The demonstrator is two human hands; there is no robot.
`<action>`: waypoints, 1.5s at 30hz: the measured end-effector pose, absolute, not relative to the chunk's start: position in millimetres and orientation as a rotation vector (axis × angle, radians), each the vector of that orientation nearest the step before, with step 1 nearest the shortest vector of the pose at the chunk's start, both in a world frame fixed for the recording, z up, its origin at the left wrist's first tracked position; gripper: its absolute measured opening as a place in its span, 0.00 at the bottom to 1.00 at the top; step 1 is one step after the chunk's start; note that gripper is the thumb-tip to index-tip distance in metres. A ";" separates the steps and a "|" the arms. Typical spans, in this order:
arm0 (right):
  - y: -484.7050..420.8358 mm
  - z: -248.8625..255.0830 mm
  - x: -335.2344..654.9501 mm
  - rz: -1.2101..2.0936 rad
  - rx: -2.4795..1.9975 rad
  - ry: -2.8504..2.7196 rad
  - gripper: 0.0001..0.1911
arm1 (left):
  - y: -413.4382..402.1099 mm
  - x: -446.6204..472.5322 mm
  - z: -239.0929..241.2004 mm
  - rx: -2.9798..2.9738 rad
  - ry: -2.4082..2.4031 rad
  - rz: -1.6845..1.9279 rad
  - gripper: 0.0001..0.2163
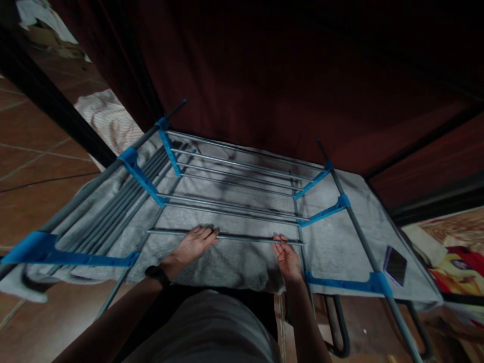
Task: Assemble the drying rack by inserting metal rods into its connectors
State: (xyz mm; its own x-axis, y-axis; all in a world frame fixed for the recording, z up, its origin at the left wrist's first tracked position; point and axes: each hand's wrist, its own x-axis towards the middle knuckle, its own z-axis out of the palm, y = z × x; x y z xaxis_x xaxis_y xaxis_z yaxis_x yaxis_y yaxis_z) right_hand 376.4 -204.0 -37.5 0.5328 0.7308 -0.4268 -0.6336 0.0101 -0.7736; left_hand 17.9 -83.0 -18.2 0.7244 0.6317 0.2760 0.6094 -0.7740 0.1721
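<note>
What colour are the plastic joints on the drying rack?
Bright blue. The plastic joints show best in the head view, against grey rods.

Off to your right a dark phone (395, 264) lay flat, screen up, catching a faint purple glint. Beyond it, at the far right edge, a colourful print (459, 257) in reds and yellows showed. Straight ahead a dark red curtain (283, 75) filled the whole back of the view. On your left the brown tiled floor (34, 166) ran out, with a thin black cable (45, 180) trailing across it. A pale striped cloth (108, 118) sat crumpled on those tiles, just behind a slanting black post (49, 98). Up in the top left corner, white papers (41, 15) lay in a loose heap. Low at your right, a bent black tube (338, 327) looped near the floor.
</note>
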 end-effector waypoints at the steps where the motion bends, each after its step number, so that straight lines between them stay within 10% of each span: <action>1: -204.2 -37.3 375.3 1.064 -1.143 -0.109 0.16 | -83.0 17.7 -17.9 2.850 1.028 0.498 0.15; 45: -191.6 -30.5 377.3 0.973 -1.190 0.018 0.07 | -80.7 27.6 -24.3 2.823 1.026 0.624 0.13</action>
State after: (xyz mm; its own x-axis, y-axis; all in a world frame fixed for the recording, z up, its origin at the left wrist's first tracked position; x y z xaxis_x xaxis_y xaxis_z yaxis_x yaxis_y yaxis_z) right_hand 377.3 -191.6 -30.5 0.6127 0.6240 -0.4850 -0.6411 0.0336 -0.7667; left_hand 27.6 -80.7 -24.3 0.6941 0.6296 0.3490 0.5996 -0.7739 0.2037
